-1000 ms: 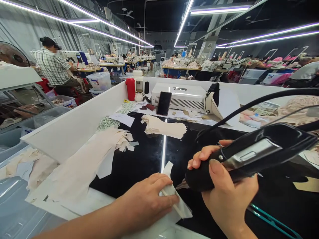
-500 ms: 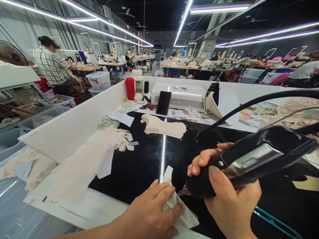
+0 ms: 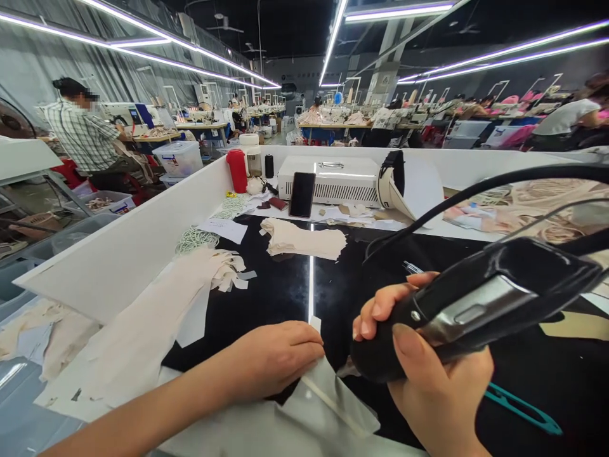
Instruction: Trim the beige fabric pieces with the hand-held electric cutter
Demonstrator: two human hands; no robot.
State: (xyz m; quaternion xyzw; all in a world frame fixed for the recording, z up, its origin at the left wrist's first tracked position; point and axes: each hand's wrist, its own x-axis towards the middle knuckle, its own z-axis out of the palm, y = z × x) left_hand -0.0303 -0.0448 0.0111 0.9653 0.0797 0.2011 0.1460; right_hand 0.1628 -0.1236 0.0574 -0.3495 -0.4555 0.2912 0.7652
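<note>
My right hand [image 3: 431,381] is wrapped around a black corded tool [image 3: 476,304], thumb on top, its tip lowered to a pale strip [image 3: 333,397] at the near edge of the worktop [image 3: 271,304]. My left hand [image 3: 271,358] lies curled, knuckles up, pinning the far end of that strip to the surface; whether the fingers pinch it I cannot tell.

The worktop is glossy black, reflecting a ceiling light as a bright line down its middle. It is boxed in by low white walls [image 3: 124,254] at left and back. On it: a long heap of cream fabric [image 3: 157,311] at left, a smaller cream stack [image 3: 304,240] further back, teal snips [image 3: 518,409] near my right wrist. Against the back wall stand a white metal box [image 3: 342,179], a phone [image 3: 302,195] leaning on it, and a red cup [image 3: 236,170].

The room is a dim factory hall with long strip lights overhead and rows of sewing tables. A person in a checked shirt [image 3: 80,136] works at far left.
</note>
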